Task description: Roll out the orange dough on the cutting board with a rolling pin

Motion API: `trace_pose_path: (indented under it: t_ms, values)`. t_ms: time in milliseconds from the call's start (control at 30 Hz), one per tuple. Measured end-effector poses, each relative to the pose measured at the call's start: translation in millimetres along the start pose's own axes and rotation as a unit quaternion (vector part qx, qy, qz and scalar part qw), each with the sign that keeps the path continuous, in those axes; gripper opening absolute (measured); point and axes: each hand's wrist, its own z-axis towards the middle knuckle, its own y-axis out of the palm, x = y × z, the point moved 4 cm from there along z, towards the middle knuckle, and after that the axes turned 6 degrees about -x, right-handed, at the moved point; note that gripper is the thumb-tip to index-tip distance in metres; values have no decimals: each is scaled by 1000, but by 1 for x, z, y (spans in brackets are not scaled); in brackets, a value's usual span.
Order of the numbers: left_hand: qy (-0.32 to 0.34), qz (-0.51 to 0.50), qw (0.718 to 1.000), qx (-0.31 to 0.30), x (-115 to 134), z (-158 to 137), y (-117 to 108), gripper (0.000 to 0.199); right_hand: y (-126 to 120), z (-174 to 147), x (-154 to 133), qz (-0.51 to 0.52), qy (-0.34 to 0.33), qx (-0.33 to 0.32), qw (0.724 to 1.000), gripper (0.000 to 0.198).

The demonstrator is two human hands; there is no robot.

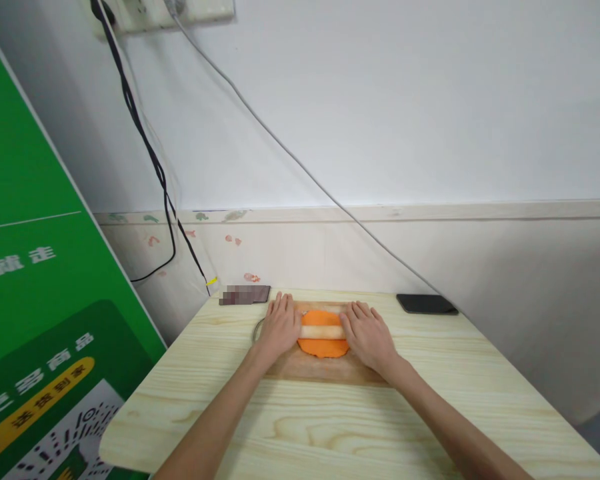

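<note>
A pale wooden rolling pin (322, 332) lies crosswise over a flattened, roughly round orange sheet of dough or clay (325, 349). The sheet rests on a brown wooden board (305, 371). Over the pin's left end is my left hand (281, 325), closed on it with the fingers pointing forward. My right hand (369, 331) covers the other end in the same way. Both pin ends are hidden under the hands, so only its middle shows.
On the light wood table (300, 427), a black phone (427, 304) lies at the back right and a dark flat object (245, 295), partly pixelated, at the back left. A grey cable (300, 163) runs down behind the phone. A green printed panel (25, 167) stands left.
</note>
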Motion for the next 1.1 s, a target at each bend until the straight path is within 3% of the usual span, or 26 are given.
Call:
trace_pose_path:
  t_ms: [167,267,400,533,633,867,1000,1100]
  values:
    - [22,-3,999,-43,1,-3,-2,62,-4,-5,-4,-3,-7,-14,1000,57]
    - [48,3,999,-20,6,-30,-8,64,2,-31,-8,17,-5,-14,1000,64]
    - [61,-1,998,13,12,-68,-14,63,5,-66,-14,25,-26,40,999,67]
    - [62,9,998,21,15,-79,-15,63,6,-74,-16,18,-34,63,997,68]
    - [45,19,999,11,14,-63,-16,63,6,-61,-15,17,-25,36,999,68]
    - [-15,-3,999,-35,2,7,-8,62,-5,0,-5,6,28,-73,997,60]
    - [36,8,997,-74,-3,37,-4,47,-8,30,2,24,30,-123,992,52]
    - [4,-10,997,-81,-8,52,-5,39,-10,44,8,48,52,-152,986,54]
